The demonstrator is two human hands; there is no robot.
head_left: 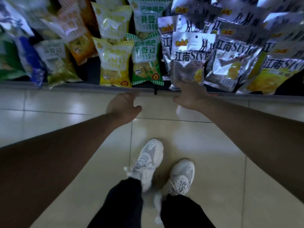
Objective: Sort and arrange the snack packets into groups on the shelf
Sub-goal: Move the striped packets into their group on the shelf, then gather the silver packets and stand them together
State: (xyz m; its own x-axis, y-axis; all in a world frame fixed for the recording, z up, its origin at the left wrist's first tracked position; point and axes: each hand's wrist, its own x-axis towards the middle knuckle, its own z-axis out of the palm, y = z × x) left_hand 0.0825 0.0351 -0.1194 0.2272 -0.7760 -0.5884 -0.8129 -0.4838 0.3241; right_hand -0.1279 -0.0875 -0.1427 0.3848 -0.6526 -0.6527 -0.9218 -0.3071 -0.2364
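Shelf [79, 84], far left: mixed packets [54, 63], blurred. Centre: yellow packets [113, 63] stacked in a column, green packets [146, 60] just beside them. Your left hand [123, 106] hovers before the shelf edge, fingers loosely curled, holding nothing. Your right hand [190, 94] meets the bottom edge of the front silver packet [187, 60]; whether it grips or only touches, cannot tell. Further silver packets [233, 60] overlap rightward.

Shelf [74, 85] rim crosses at 12 o'clock. On it: silver packets [230, 51] overlapping, 1–2 o'clock; yellow packets [113, 61] beside green packets [145, 60], 12; orange packet [80, 46], blurred, 11.
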